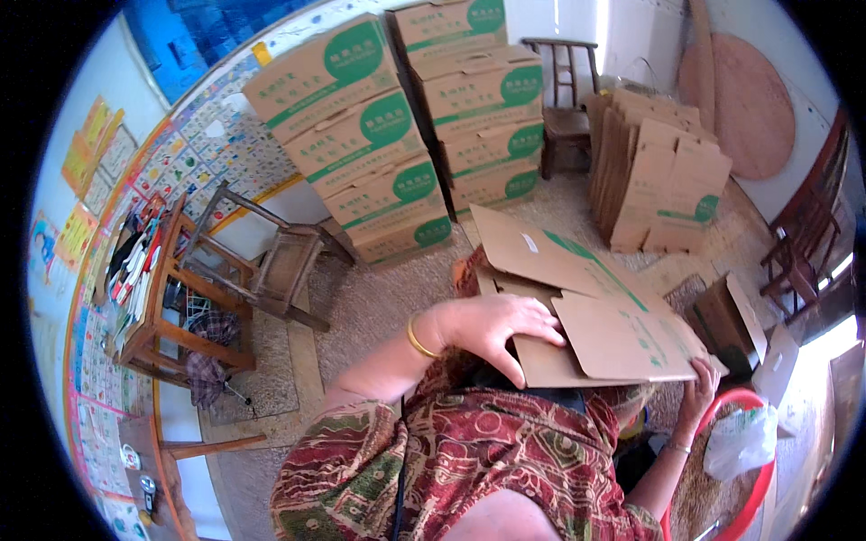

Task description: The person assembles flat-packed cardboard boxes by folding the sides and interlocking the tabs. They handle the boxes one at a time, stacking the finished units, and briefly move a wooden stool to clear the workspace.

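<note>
A folded-flat cardboard carton (622, 334), brown with green print, lies tilted in front of my body, its flaps overlapping. My left hand (505, 329), a gold bangle at the wrist, rests on its near left part, thumb spread from the fingers. The fingertips touch the board beside the edge of a flap. At the carton's near right corner, my right hand (699, 388) grips the edge, fingers over the top and the rest hidden beneath. What supports the carton from below is mostly out of sight.
Printed cartons (388, 171) stand in two stacks ahead. Flattened cartons (663, 176) lean together at the far right. A wooden chair (284, 261) and a cluttered wooden table (171, 298) are on the left. A red-rimmed tub (762, 482) with a plastic bag (741, 442) sits at my right; an open box (722, 325) stands beyond.
</note>
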`<move>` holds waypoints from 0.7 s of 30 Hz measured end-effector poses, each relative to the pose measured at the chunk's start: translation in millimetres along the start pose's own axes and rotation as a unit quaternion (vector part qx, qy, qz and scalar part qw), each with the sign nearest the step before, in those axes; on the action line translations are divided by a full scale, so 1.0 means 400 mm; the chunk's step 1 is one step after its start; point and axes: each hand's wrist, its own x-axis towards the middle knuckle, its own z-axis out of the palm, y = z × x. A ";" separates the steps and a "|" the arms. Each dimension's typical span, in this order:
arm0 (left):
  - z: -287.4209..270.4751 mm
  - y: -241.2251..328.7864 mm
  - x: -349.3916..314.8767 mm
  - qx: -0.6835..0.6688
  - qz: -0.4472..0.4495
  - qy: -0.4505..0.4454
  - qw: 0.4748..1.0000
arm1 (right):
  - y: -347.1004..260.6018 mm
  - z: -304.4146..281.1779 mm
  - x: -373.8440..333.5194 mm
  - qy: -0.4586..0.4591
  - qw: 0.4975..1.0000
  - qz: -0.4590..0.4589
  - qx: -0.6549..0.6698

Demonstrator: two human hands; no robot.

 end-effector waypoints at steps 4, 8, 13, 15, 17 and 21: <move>0.011 -0.016 0.016 -0.077 -0.059 -0.072 0.993 | 0.001 0.023 -0.009 0.005 1.000 -0.002 -0.012; 0.056 0.015 0.021 0.075 -0.091 -0.015 0.993 | 0.005 0.054 -0.018 -0.012 0.999 -0.010 -0.038; 0.091 0.027 0.033 0.071 -0.105 0.020 0.992 | 0.009 0.053 -0.022 -0.057 0.998 0.033 0.018; 0.106 0.024 0.041 0.080 -0.112 0.020 0.990 | 0.007 0.045 -0.023 -0.084 0.995 0.045 0.027; 0.121 0.020 0.049 0.080 -0.110 0.027 0.990 | 0.002 0.036 -0.023 -0.119 0.991 0.040 0.050; 0.133 0.017 0.065 0.097 -0.100 0.052 0.989 | -0.012 0.011 -0.021 -0.189 0.974 0.080 0.098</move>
